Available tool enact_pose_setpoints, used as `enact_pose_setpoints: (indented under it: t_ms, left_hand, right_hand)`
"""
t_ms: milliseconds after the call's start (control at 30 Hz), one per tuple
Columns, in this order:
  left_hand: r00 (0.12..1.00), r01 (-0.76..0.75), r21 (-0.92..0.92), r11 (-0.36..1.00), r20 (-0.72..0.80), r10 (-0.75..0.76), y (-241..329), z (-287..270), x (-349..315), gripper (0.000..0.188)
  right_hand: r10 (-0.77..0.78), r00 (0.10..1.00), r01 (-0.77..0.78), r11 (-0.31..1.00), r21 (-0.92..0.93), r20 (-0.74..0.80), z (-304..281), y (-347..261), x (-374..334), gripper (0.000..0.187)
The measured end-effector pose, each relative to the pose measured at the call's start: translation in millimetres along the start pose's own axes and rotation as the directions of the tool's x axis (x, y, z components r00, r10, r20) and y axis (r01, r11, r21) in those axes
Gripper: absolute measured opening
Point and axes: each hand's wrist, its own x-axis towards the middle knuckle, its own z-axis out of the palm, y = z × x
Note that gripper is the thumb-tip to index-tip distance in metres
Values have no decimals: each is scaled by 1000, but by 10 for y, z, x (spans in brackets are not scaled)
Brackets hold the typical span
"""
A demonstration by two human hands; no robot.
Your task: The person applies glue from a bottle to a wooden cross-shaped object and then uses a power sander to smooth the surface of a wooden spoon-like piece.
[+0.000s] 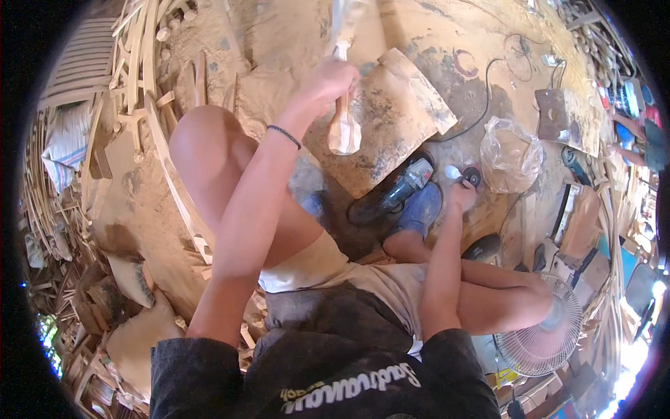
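Upper centre, the left hand [338,78] clamps fingers round a pale carved wooden piece [345,134] running up-frame, broad end lowest, over a stained tan board [401,112] on dusty workshop floor [279,52]; the right hand's [460,195] grip is unclear.

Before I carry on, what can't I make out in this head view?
All in the head view:
Carved wooden piece: its middle is hidden by the left hand.
Pale shape beyond that hand: blurred and cut off by the top edge.
Dark disc: too small to tell whether the right hand grips it.
Plastic bag: crumpled film obscures any contents.
Co-worker: cut off by the fisheye rim.
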Motion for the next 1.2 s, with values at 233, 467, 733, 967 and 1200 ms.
enact_pose_setpoints:
  t_ms: [233,467,733,967,1200]
  left_hand:
    - [973,-96,-201,975,188,135,325,-25,-209,20]
    - [954,-123,-467,876,187,234,521,42,-434,36]
    - [968,-229,-50,972,-119,222,859,22,-581,44]
    - [944,-249,-26,968,-231,237,581,-54,-358,34]
    - [967,-57,-782,620,112,231,1029,59,-811,19]
  right_hand:
    - [-350,936,280,799,-532,-32,-104,377,1715,27]
    - [-413,890,404,911,84,195,712,1547,3449,32]
    - [-610,790,591,726,-351,69,1192,1316,3099,41]
    - [-382,595,803,250,-540,707,1401,936,2914,39]
    - [-626,705,656,397,-643,333,765,911,3247,25]
